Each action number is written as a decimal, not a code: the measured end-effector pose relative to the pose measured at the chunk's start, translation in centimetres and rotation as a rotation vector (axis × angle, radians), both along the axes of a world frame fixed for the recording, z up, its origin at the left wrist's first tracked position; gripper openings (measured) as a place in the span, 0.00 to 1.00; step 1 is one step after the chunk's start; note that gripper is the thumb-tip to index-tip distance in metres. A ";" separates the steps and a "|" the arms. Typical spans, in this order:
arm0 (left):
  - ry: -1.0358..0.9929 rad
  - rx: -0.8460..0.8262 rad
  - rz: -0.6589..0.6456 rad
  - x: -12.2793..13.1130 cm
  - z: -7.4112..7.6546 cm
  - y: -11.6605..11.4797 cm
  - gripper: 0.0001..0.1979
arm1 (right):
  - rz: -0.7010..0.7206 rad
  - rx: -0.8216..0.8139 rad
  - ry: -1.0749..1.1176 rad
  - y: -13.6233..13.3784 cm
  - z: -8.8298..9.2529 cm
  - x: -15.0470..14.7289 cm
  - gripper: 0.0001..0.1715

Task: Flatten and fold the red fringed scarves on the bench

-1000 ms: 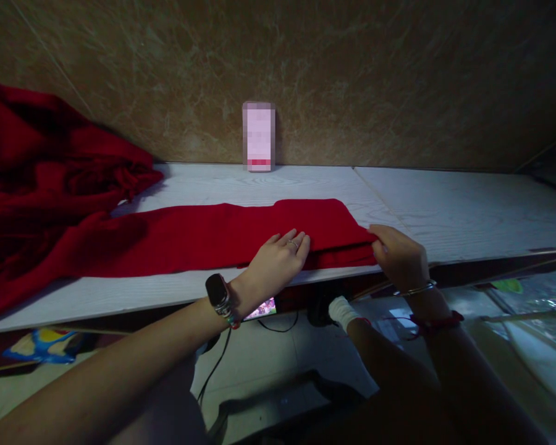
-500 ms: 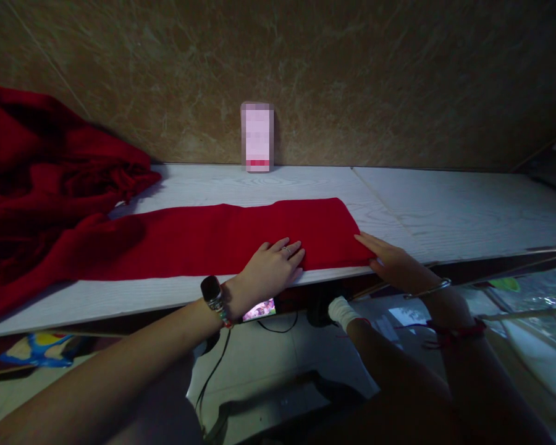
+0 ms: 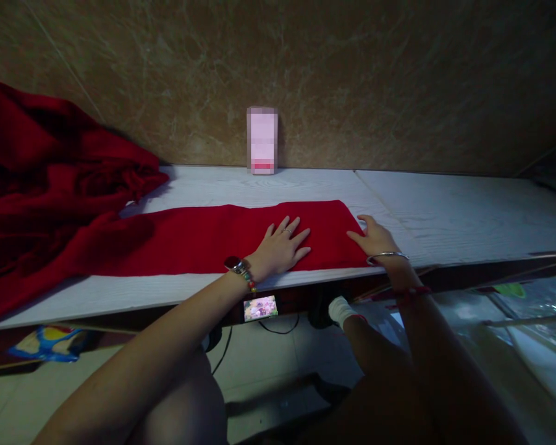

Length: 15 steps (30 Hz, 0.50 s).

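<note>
A long strip of red cloth (image 3: 199, 238) lies flattened along the white wood-grain counter (image 3: 421, 210). Toward the left it runs into a bunched, crumpled heap of the same red. My left hand (image 3: 280, 246) rests palm down on the strip right of its middle, fingers spread, with a ring on one finger. At the strip's right end is my right hand (image 3: 373, 238). Its thumb lies over the cloth edge while the other fingers extend just beyond it, apart from the thumb.
A pixelated pink phone-like object (image 3: 262, 141) leans upright against the brown marbled wall (image 3: 352, 80). Below the counter's front edge a lit screen (image 3: 260, 308) shows a picture. A blue-and-yellow packet (image 3: 50, 343) sits under the counter at left.
My left hand has slid up and slightly right on the cloth, its fingers spreading wider. My right hand has moved up along the right end, its thumb and fingers parting.
</note>
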<state>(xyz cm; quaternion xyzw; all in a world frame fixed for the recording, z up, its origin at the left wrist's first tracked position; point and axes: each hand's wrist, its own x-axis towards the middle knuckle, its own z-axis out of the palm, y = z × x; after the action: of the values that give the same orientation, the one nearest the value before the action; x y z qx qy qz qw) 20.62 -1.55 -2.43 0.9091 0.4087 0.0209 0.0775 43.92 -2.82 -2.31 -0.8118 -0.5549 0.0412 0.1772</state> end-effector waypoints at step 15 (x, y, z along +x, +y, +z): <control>-0.019 -0.035 0.020 -0.1 0.1 0.1 0.27 | 0.190 -0.087 0.413 -0.7 -0.4 4.8 0.32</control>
<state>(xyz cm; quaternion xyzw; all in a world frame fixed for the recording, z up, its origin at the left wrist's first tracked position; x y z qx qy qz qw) 20.50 -1.41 -2.29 0.9032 0.4175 0.0231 0.0973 48.69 -3.51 -2.70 -0.7372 -0.5784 0.2469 0.2471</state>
